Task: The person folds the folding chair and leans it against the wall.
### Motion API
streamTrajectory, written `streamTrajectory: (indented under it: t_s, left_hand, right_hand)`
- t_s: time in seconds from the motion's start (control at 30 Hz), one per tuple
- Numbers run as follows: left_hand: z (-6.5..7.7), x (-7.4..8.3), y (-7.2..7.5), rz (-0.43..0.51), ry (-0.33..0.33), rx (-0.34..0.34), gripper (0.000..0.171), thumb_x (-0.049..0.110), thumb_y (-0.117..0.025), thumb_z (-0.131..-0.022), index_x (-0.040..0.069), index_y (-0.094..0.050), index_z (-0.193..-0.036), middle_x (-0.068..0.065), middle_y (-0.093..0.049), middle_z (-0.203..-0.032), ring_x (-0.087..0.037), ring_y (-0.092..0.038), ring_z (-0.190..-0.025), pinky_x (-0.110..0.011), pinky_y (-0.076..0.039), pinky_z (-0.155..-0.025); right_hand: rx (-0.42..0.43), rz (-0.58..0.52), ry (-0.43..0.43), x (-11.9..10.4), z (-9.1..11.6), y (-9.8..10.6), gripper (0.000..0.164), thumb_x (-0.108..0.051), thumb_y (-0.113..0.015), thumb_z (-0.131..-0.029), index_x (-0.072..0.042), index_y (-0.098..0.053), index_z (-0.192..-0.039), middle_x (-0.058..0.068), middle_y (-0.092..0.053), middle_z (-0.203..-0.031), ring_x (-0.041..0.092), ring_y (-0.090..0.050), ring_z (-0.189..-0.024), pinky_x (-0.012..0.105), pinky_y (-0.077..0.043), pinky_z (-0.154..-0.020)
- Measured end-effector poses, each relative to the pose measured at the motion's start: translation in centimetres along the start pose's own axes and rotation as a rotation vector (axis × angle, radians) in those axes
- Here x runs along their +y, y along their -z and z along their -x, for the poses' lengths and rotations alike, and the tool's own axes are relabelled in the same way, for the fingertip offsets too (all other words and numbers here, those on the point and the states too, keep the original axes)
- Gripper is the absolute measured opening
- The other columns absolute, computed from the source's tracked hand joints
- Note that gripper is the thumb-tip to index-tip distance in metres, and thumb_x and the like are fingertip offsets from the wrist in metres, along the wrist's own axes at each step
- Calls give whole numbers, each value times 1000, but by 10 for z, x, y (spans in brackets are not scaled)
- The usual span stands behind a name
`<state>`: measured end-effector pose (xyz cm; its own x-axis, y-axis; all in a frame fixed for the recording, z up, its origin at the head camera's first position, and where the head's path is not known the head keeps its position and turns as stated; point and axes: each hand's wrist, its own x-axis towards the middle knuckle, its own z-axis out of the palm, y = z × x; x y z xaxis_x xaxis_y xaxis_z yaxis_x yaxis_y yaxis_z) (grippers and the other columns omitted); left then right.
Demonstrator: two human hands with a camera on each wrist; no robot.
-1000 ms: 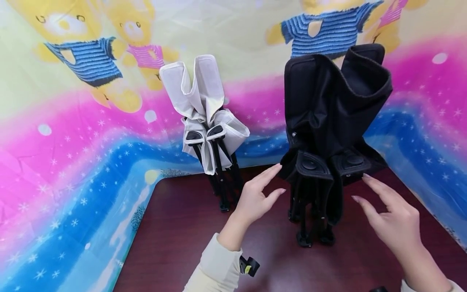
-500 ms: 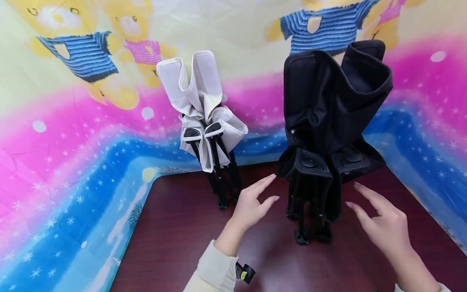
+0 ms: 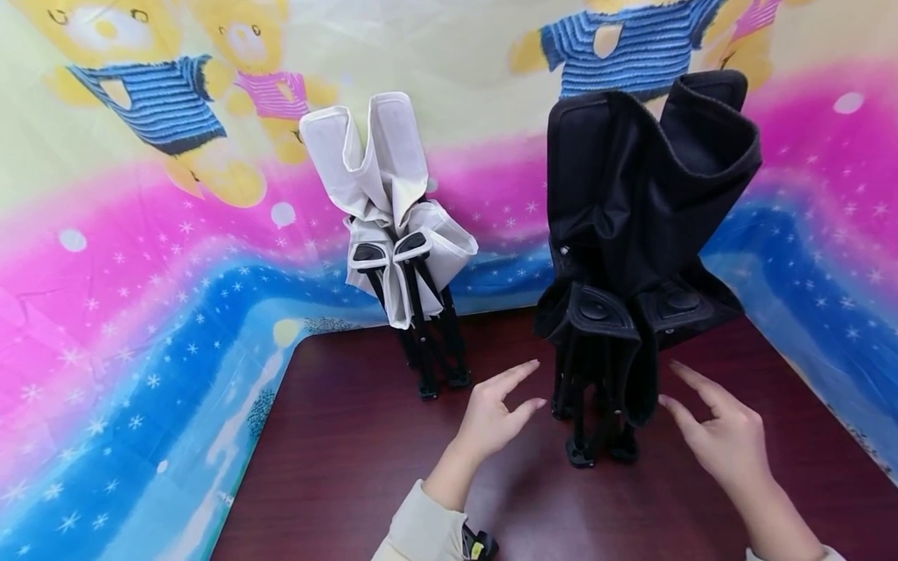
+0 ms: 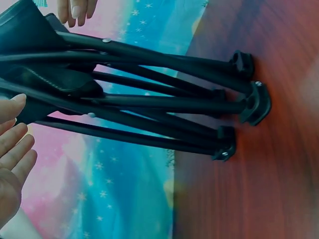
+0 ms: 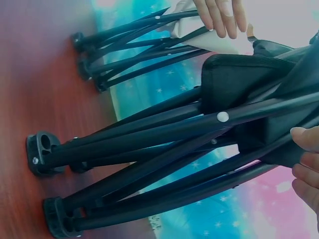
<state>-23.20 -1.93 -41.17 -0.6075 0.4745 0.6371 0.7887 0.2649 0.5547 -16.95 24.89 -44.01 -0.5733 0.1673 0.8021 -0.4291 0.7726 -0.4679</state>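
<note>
A folded black camping chair (image 3: 631,210) stands upright on its feet on the dark red table (image 3: 337,467), its fabric bunched above crossed metal legs (image 5: 149,134). My left hand (image 3: 491,413) hovers to the left of its legs, fingers straight and thumb apart. On the other side my right hand (image 3: 722,436) is held in the same way, its thumb tip close to the hanging fabric. Whether that thumb touches it I cannot tell. Neither hand holds anything. In the left wrist view the left hand (image 4: 12,164) shows its spread fingers beside the chair's tubes.
A smaller folded white chair (image 3: 393,171) with black legs stands at the back left of the table. Behind both chairs hangs a colourful cloth backdrop (image 3: 484,179) with bears and snowflakes. A black strap device (image 3: 480,543) sits on the left wrist.
Both hands have come down from the chair's lower fabric to the level of its legs, the right one also moving inward to the left. The black chair stays in place.
</note>
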Motion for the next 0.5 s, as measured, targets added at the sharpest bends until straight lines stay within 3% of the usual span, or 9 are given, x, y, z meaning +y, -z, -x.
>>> streamTrajectory:
  t_s: [0.13,0.17,0.2,0.37,0.5]
  left_hand:
    - [5,-1,-7,28,29,-1,43,9,-67,-75,5,-55,-116,-7,-56,-113,-9,-49,-106,-21,-40,-85]
    - [7,-2,-9,33,41,-3,43,8,-67,-74,6,-55,-115,-7,-56,-112,-9,-50,-105,-21,-40,-85]
    - [8,-2,-11,33,54,-5,43,8,-67,-74,6,-56,-115,-6,-57,-112,-9,-50,-104,-21,-40,-85]
    - [13,-4,-18,12,112,-46,41,10,-67,-75,8,-57,-114,-4,-57,-111,-7,-50,-103,-19,-39,-85]
    - [16,-6,-23,-7,114,-61,39,11,-65,-76,6,-57,-114,-3,-58,-110,-7,-50,-103,-19,-40,-85]
  right_hand:
    - [6,-35,-29,80,39,-24,49,-16,-76,-63,-15,-62,-110,1,-60,-108,5,-52,-99,8,-35,-80]
    - [2,-61,-47,91,45,-27,51,-16,-76,-62,-14,-62,-110,2,-59,-109,11,-54,-99,13,-38,-82]
    - [-15,-21,-65,102,51,-31,54,-14,-78,-59,-14,-61,-110,2,-59,-110,13,-53,-100,15,-37,-82]
    - [-37,-10,-74,77,43,-25,51,-11,-76,-62,-15,-61,-111,1,-59,-109,9,-57,-90,16,-38,-73]
    - [-41,-23,-80,61,38,-22,46,-12,-74,-65,-16,-62,-110,0,-60,-107,5,-57,-86,13,-38,-71]
